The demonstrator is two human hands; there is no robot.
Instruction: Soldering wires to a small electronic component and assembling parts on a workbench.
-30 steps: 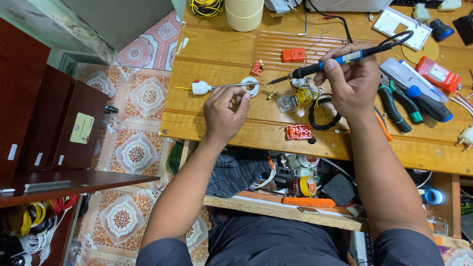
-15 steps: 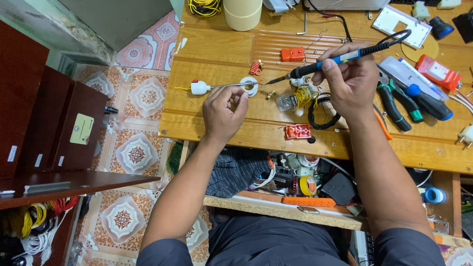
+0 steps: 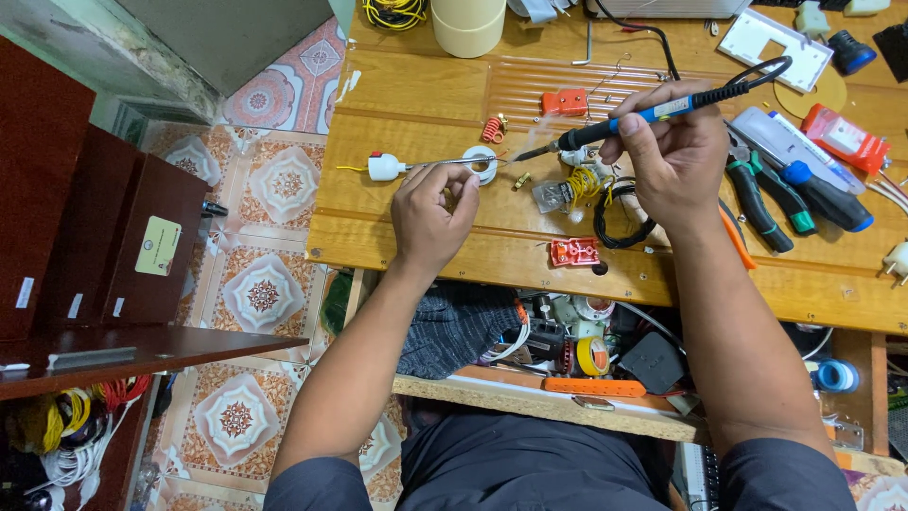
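Wooden tabletop (image 3: 426,104), soldering under way: we see no finished joint yet.
Right hand (image 3: 667,156) grips soldering iron (image 3: 653,115); left hand (image 3: 430,208) pinches solder wire (image 3: 445,163) beside the iron's tip.

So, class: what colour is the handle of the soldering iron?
Black and blue; the soldering iron, held in the right hand, shows best in the head view.

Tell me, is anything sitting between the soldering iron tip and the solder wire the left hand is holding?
Nothing visible: the soldering iron tip points across bare wooden bench at the solder wire end beside the white spool.
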